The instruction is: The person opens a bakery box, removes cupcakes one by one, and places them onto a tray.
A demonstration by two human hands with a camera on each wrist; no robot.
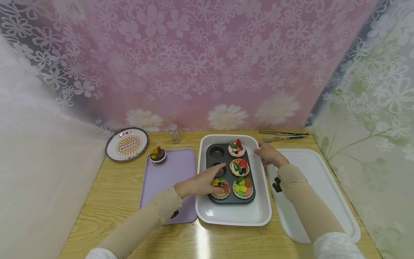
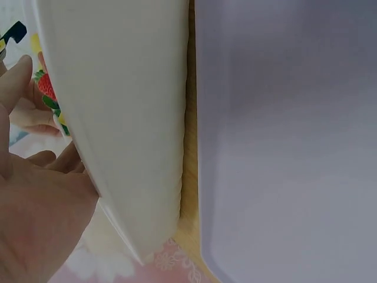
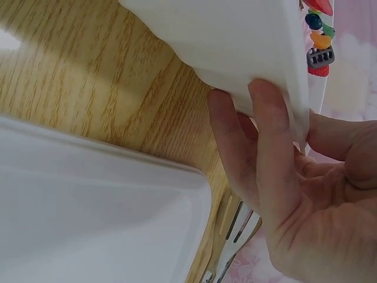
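My right hand (image 1: 271,154) grips the rim of a deep white tray (image 1: 231,217) at its far right corner. In the right wrist view the thumb lies over the rim and the fingers press the outer wall. Inside the tray lies a dark muffin tin (image 1: 228,200). My left hand (image 1: 202,182) reaches over the tray's left side, thumb and fingers spread above a fruit tart (image 1: 221,195) in the tin's near left cup. Three more tarts fill its right column: a pink one (image 1: 237,148), a strawberry one (image 1: 239,167) and a yellow-green one (image 1: 242,187).
A purple tray (image 1: 173,180) on the left holds a chocolate cupcake (image 1: 157,155). Behind it are a patterned plate (image 1: 127,144) and a small jar (image 1: 174,133). A flat white tray (image 1: 310,187) lies right, with tongs (image 1: 284,136) behind. Curtains hang around the table.
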